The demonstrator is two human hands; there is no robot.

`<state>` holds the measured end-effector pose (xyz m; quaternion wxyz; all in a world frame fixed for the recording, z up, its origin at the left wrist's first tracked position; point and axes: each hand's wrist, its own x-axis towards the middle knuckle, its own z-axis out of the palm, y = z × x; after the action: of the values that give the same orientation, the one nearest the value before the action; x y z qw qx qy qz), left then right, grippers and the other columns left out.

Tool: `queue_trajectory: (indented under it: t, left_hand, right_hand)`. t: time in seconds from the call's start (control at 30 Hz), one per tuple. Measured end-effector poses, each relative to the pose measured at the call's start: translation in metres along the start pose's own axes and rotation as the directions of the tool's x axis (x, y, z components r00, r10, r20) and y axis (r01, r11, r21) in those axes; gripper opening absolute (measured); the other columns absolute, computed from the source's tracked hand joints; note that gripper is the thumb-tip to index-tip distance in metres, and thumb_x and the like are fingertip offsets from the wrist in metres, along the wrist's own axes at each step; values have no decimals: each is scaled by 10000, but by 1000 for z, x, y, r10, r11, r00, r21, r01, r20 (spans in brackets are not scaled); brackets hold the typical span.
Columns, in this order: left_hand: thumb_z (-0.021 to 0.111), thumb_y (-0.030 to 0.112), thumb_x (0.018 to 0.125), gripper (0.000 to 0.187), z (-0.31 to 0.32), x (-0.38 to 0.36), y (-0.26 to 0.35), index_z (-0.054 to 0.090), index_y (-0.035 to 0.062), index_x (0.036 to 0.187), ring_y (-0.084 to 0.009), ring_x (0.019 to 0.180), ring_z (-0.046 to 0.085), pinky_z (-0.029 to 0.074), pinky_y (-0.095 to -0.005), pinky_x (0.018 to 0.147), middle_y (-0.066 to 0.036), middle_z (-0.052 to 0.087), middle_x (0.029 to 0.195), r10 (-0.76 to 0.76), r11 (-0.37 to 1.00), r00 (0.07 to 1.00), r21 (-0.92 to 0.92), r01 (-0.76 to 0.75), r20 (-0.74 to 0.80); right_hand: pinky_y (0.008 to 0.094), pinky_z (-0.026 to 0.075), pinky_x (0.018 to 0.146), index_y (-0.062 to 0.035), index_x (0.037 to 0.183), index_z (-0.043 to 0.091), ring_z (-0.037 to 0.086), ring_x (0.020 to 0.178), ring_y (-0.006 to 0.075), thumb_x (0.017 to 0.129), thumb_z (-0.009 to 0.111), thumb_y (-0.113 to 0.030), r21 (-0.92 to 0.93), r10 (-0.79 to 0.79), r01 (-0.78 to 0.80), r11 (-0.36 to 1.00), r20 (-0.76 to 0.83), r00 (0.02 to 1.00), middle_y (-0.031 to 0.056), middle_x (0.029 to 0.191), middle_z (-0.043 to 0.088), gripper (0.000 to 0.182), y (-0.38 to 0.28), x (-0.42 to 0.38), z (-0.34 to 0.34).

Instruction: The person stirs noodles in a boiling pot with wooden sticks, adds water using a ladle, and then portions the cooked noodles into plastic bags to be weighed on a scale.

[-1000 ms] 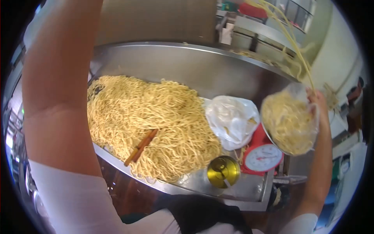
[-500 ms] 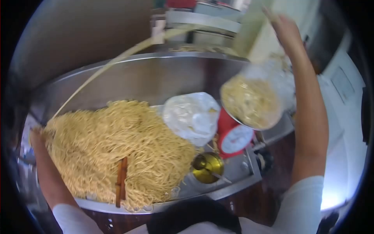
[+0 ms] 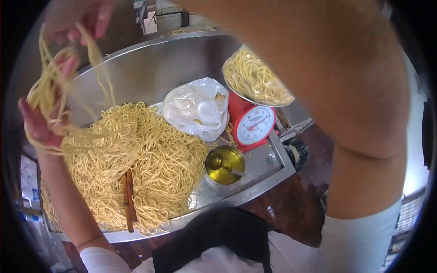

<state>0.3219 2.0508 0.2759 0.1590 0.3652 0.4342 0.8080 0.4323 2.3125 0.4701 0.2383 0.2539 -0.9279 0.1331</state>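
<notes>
A bundle of yellow noodles point(image 3: 45, 88) hangs between my two hands at the upper left, above a large noodle heap point(image 3: 154, 159). My left hand point(image 3: 38, 125) is raised with its palm up, and noodle strands loop over its fingers and wrist. Above it, my right hand point(image 3: 84, 20) pinches strands that dangle down, my right forearm crossing the top of the view. Two brown sticks point(image 3: 129, 200) lie side by side on the front of the heap.
The heap rests in a metal tray point(image 3: 150, 61) with a raised back wall. To its right are a crumpled plastic bag point(image 3: 195, 107), a bowl of yellow oil point(image 3: 234, 159) with a ladle, and a red dial scale point(image 3: 246, 118) bearing a pan of noodles point(image 3: 252, 75).
My right hand has swept from the far upper right across to the upper left, near my left hand. The long stretched strand is now gathered in loops. My left hand has risen off the heap.
</notes>
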Motion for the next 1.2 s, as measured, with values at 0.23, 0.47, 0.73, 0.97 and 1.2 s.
queue_trajectory:
  t: [0.23, 0.47, 0.73, 0.97, 1.2]
  left_hand:
    - [769, 302, 836, 351, 111, 15, -48, 631, 52, 1040, -93, 567, 578, 447, -240, 426, -9, 629, 761, -217, 898, 965, 358, 256, -146]
    - [657, 353, 943, 285, -97, 4, 66, 703, 95, 1054, -110, 678, 578, 464, -279, 581, -6, 612, 771, 31, 446, 918, 827, 342, -396]
    - [899, 306, 623, 693, -176, -45, 65, 649, 20, 1202, -265, 1111, 637, 511, -403, 898, -159, 682, 1164, -303, -716, 648, 616, 329, -698]
    - [735, 57, 847, 489, 178, 26, -56, 583, 14, 1310, -219, 1231, 583, 489, -370, 1022, -138, 635, 1298, -450, 470, 890, 869, 159, 80]
    - [534, 403, 980, 434, 396, 113, -229, 689, 25, 1124, -320, 1088, 640, 450, -469, 997, -176, 672, 1165, -176, 392, 701, 702, -594, 691]
  right_hand:
    - [321, 464, 520, -60, 893, 695, 571, 562, 136, 852, 707, -412, -57, 29, -13, 998, 276, 961, 18, 664, 601, 354, 5, 0, 62]
    - [316, 501, 539, -47, 900, 708, 617, 584, 145, 822, 746, -399, -247, 361, -324, 913, 119, 925, 39, 682, 645, 362, 84, -109, -34]
    - [322, 497, 469, 3, 786, 729, 645, 565, 173, 724, 711, -151, -464, 881, -758, 458, 126, 456, 79, 647, 674, 167, 203, -250, -100]
    - [317, 532, 620, -54, 943, 753, 666, 724, 147, 783, 776, -367, -219, 671, -644, 733, 389, 632, 39, 793, 708, 353, 235, -274, -49]
    - [308, 533, 715, -106, 1086, 713, 656, 858, 142, 911, 678, -405, 478, 569, -639, 603, 303, 764, 24, 954, 704, 348, 264, -268, -42]
